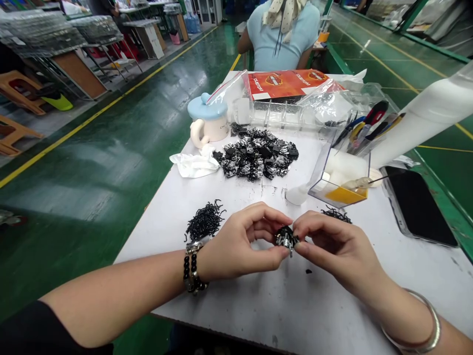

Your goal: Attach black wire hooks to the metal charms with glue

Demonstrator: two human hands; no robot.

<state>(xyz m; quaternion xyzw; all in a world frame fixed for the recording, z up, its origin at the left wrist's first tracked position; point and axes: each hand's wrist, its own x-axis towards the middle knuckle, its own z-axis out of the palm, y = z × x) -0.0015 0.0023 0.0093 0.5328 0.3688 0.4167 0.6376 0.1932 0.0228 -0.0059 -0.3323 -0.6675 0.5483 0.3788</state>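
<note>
Between both hands, above the white table (236, 305), is a small black-and-silver part (286, 238); its exact kind is too small to make out. My left hand (254, 241) pinches it from the left with thumb and fingers. From the other side, the thumb and fingertips of my right hand (332, 244) close on its right edge. A pile of small black curved pieces (205, 220) lies beside my left wrist, and more black curved pieces (337, 214) show behind my right hand. Further back spreads a large heap of black-and-silver parts (258, 154).
A lidded mug (209, 118) and crumpled tissue (195, 163) stand left of the heap. To the right are a clear pen holder (340, 177), a white bottle (424, 113) and a phone (421, 204). Behind lie a clear plastic tray (281, 114) and orange packaging (288, 83); a person (283, 39) sits beyond.
</note>
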